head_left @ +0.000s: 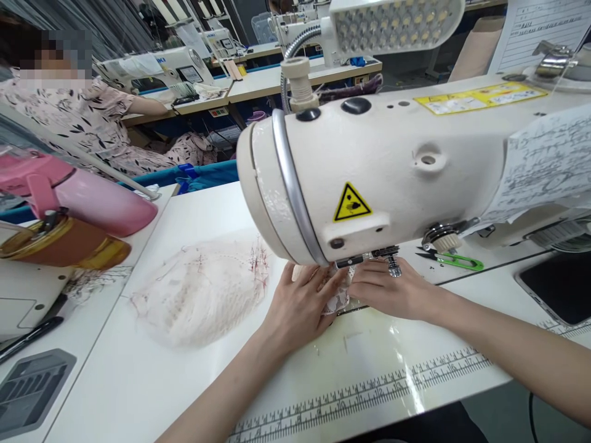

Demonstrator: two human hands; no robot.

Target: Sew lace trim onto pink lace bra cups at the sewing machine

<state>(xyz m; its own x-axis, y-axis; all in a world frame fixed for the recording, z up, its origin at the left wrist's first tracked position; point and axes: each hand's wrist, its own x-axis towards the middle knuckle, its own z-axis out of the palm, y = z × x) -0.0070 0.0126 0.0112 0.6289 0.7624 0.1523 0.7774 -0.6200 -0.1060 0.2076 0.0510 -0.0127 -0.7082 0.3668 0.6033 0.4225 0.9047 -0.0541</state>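
Note:
A cream sewing machine (pixel 369 166) fills the middle, its head hiding the needle area. Under the head my left hand (pixel 302 307) lies flat on a small piece of white lace (pixel 336 301), fingers spread. My right hand (pixel 388 289) presses the same lace from the right, fingertips next to the presser foot (pixel 392 261). Both hands touch the lace on the white table (pixel 184 381). To the left lies a pile of pale lace pieces (pixel 203 289) with dark red threads.
Green thread snips (pixel 455 261) lie behind my right hand. A pink bottle (pixel 87 194) and an amber jar (pixel 64 243) stand at left, a pen (pixel 28 338) and grey tray (pixel 28 387) below. A measuring scale (pixel 369 394) runs along the front edge. Another person (pixel 78 117) sits at back left.

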